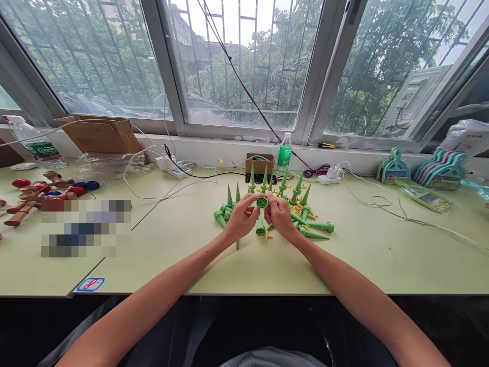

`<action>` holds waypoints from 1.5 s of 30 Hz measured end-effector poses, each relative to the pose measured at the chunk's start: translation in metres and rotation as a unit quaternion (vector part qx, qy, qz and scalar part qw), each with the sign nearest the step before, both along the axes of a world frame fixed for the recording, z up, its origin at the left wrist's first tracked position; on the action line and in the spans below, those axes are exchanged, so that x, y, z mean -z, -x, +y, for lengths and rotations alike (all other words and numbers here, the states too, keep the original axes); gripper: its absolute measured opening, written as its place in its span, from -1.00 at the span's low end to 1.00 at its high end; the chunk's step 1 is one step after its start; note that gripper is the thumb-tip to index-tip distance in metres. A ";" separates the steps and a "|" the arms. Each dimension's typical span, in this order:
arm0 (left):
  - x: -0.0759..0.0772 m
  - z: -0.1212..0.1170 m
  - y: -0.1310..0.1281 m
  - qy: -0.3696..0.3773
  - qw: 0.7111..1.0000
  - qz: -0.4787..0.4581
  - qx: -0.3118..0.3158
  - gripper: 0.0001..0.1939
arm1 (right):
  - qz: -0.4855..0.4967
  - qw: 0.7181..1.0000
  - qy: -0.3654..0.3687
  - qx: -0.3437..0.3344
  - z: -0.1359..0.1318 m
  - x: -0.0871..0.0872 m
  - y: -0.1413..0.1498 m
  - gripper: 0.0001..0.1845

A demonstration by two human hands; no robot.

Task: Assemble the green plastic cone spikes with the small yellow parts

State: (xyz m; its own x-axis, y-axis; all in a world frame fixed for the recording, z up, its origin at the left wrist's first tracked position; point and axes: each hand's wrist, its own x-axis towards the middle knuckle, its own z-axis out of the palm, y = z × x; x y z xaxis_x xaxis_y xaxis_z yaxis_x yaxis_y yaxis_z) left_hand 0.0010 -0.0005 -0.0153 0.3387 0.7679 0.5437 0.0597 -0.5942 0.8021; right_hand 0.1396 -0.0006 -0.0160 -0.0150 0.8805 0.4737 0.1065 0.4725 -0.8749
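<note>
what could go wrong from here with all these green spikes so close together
The left hand and right hand hold a green piece right beside the standing spikes, so a sleight brush of the knuckles might topple one. The small yellow parts lie loose among the green ones and could get scattered or lost.

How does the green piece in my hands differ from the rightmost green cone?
The held green piece is up between the left hand and right hand; the rightmost green cone lies on the table. The held green piece's round end faces the camera; the rightmost green cone's wide end points right. Both are green.
</note>
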 end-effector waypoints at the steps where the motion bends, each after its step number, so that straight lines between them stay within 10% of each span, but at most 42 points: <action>1: 0.000 0.000 0.000 -0.003 1.000 0.001 -0.003 -0.59 | -0.004 1.000 0.001 0.002 0.000 0.000 0.000 -0.27; 15: -0.006 0.002 -0.001 0.068 0.991 -0.046 -0.101 -0.78 | 0.012 1.000 -0.005 0.016 -0.001 0.001 0.004 -0.32; 23: -0.009 -0.001 -0.002 0.192 0.979 -0.064 -0.009 -0.46 | -0.043 0.998 -0.024 0.033 0.001 0.007 0.003 -0.37; 45: -0.011 0.000 0.003 0.164 0.986 -0.026 0.031 -0.62 | -0.025 0.999 -0.031 0.009 0.002 0.005 0.000 -0.44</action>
